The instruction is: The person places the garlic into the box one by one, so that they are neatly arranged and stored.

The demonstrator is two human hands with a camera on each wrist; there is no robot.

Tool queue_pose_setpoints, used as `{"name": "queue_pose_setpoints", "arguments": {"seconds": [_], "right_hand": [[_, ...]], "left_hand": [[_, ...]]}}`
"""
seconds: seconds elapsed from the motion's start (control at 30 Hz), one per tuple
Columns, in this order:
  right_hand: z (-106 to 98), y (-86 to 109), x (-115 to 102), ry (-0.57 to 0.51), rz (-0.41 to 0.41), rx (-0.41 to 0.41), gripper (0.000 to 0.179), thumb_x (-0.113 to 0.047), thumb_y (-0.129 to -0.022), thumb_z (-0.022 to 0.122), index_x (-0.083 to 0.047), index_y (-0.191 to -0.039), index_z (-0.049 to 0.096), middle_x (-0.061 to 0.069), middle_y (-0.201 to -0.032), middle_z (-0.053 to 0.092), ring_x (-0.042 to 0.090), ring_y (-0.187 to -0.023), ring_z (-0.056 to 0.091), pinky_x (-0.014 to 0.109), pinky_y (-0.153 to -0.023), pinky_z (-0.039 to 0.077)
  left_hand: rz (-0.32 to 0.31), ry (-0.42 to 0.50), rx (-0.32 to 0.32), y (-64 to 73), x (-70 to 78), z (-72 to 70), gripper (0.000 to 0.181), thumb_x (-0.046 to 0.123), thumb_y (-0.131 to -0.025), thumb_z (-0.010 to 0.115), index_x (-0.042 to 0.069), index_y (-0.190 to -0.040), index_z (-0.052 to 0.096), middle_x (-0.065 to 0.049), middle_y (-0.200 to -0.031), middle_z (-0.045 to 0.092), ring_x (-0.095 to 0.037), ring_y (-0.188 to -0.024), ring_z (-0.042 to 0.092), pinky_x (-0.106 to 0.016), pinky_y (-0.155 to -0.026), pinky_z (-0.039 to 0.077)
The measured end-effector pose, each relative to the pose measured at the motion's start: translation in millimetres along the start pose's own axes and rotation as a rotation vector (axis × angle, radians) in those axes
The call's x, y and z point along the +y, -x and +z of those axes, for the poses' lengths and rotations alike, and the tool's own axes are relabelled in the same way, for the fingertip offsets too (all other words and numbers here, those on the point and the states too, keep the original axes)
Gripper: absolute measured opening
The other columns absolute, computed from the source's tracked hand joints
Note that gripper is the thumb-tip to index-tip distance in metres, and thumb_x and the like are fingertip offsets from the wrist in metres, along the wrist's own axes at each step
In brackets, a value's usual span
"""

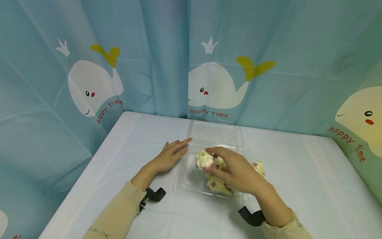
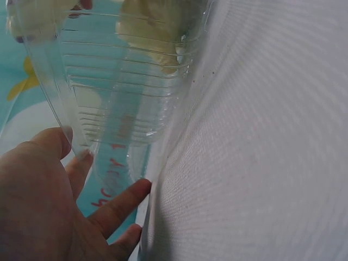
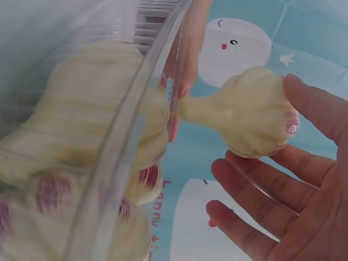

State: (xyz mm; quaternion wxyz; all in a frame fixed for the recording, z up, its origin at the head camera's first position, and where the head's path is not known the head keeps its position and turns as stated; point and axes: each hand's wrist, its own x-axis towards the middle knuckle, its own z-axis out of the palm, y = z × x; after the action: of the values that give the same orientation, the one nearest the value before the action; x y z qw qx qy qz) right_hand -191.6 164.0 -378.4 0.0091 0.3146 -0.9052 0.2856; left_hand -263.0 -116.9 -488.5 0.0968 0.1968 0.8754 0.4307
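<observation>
My right hand (image 1: 238, 167) pinches a garlic bulb (image 1: 204, 159) between thumb and fingertips, above a clear plastic clamshell box (image 1: 191, 182). That bulb (image 3: 250, 114) is cream with purple streaks, its stem pointing toward the box wall in the right wrist view. Inside the box lie several more garlic bulbs (image 3: 92, 109), partly covered by the right hand in the head view. My left hand (image 1: 167, 158) lies at the box's left side with fingers stretched out. In the left wrist view, the thumb (image 2: 54, 140) of that hand is right at the box's rim.
Behind the box, its clear lid (image 1: 216, 133) lies folded back near the curtain (image 1: 167, 66). Another garlic bulb (image 1: 258, 167) rests on the white tablecloth (image 1: 304, 179), right of the box. Black camera mounts (image 1: 250, 217) stick out from both wrists.
</observation>
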Motion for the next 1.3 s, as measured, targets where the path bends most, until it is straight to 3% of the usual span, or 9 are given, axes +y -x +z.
{"name": "queue_pose_setpoints", "arguments": {"seconds": [0.47, 0.67, 1.3], "right_hand": [[10, -6.0, -6, -0.060, 0.022, -0.078, 0.055, -0.050, -0.098, 0.069, -0.018, -0.143, 0.061, -0.005, -0.141, 0.065, 0.014, -0.114, 0.068, 0.038, -0.086, 0.062], [14, -7.2, -6, -0.033, 0.022, -0.089, 0.055, -0.051, -0.097, 0.070, -0.019, -0.142, 0.061, -0.007, -0.139, 0.066, 0.011, -0.114, 0.067, 0.038, -0.090, 0.060], [29, -10.5, -3, 0.034, -0.094, -0.140, 0.049, -0.037, -0.099, 0.072, -0.014, -0.141, 0.062, -0.001, -0.139, 0.066, 0.017, -0.129, 0.063, 0.043, -0.106, 0.054]], "left_hand": [[-0.010, -0.002, 0.006, 0.4, 1.2, 0.4, 0.050, 0.060, -0.108, 0.037, 0.054, -0.157, 0.032, 0.011, -0.161, 0.046, -0.028, -0.161, 0.018, -0.056, -0.130, -0.009], [-0.001, -0.005, 0.004, 0.2, 1.0, 0.1, 0.050, 0.058, -0.109, 0.037, 0.052, -0.158, 0.031, 0.011, -0.161, 0.045, -0.027, -0.161, 0.019, -0.056, -0.130, -0.009], [0.016, -0.008, 0.011, -0.2, -0.4, -0.7, 0.051, 0.058, -0.109, 0.037, 0.051, -0.159, 0.032, 0.008, -0.163, 0.044, -0.029, -0.161, 0.020, -0.059, -0.129, -0.009]]}}
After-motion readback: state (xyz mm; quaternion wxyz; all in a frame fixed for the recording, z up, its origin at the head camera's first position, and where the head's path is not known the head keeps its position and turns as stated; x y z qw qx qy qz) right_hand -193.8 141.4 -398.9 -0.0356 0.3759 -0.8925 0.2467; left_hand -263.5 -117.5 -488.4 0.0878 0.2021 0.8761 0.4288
